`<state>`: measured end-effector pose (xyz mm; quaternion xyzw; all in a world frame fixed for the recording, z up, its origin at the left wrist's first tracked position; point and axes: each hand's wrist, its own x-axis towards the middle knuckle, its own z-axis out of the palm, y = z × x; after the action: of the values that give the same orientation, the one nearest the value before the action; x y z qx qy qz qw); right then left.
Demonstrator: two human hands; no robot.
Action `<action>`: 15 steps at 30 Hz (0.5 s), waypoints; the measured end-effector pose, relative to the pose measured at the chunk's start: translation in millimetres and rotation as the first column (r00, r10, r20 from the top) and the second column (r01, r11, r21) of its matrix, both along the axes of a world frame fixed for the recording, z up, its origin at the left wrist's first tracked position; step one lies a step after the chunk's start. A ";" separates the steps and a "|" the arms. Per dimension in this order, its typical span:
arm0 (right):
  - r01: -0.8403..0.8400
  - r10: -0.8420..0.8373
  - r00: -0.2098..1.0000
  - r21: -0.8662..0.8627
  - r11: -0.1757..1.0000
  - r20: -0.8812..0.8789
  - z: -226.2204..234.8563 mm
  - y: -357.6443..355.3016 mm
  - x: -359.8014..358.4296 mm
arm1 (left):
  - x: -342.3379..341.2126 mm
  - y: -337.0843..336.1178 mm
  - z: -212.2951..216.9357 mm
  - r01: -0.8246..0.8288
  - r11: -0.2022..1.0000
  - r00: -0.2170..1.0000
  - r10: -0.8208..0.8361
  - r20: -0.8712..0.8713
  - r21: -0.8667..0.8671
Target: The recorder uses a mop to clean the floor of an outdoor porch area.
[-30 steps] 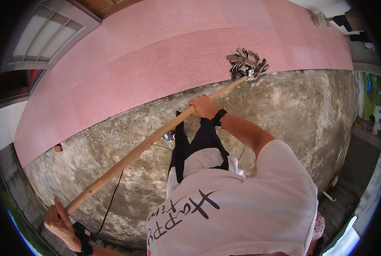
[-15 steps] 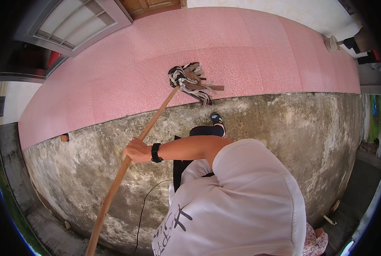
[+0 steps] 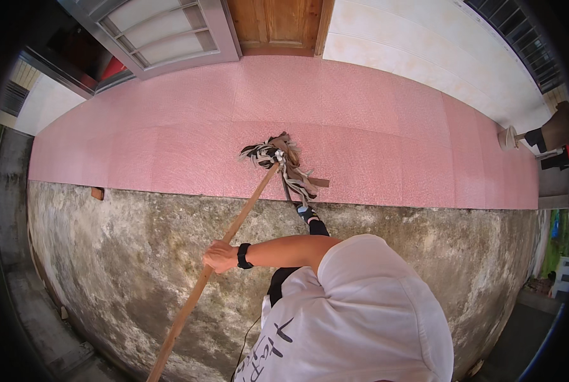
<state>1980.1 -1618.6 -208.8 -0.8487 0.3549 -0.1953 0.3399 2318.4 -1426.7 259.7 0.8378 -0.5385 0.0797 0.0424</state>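
Observation:
My right hand (image 3: 220, 256), with a black band on its wrist, is wrapped around the wooden handle of a mop (image 3: 233, 226). The handle slants from the lower left up to a head of brown, grey and white cloth strips (image 3: 283, 162). Those strips lie spread on the pink floor (image 3: 373, 146), some close to its front edge. A dark shoe (image 3: 305, 213) is at that edge, just below the strips. Of my left hand nothing shows; the handle's lower end runs out of the picture.
Below the pink floor lies stained concrete (image 3: 386, 219). A small brick-coloured block (image 3: 98, 193) sits at the edge on the left. Behind stand a grey-framed door (image 3: 217, 32) and a wooden door (image 3: 275, 25). A light bucket (image 3: 507, 138) is at the far right.
The view has shifted, bringing more of the doors and wall into sight. The mop's strips lie in a different spread, and the shoe is closer to the pink edge. My right hand keeps its grip.

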 end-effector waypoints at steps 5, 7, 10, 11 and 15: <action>-0.014 0.014 1.000 -0.007 1.000 -0.028 -23.9 -17.3 -70.5 | -85.8 -28.5 -23.5 0.065 0.990 0.989 -0.081 0.124 0.128; 0.028 -0.028 0.986 -0.008 1.000 -0.162 -36.5 -36.2 -100.8 | -110.7 -47.5 -42.0 -0.045 0.957 0.984 -0.007 0.177 0.288; 0.179 -0.141 0.914 0.067 0.982 -0.381 -47.2 -67.8 -164.8 | -159.5 -78.6 -84.9 0.185 0.959 0.960 -0.129 -0.250 0.213; 0.263 -0.225 0.885 0.040 0.964 -0.407 -55.9 -77.7 -190.4 | -173.5 -90.7 -98.1 0.271 0.938 0.934 -0.202 -0.295 0.216; 0.462 -0.486 0.809 -0.155 0.873 -0.331 -43.9 -113.0 -289.9 | -226.4 -152.8 -182.4 0.388 0.909 0.888 -0.326 -0.323 0.150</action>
<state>1690.2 -1731.5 -252.7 -0.7652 0.6046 -0.1271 0.1810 2092.1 -1579.5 77.3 0.7258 -0.6773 -0.1108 0.0463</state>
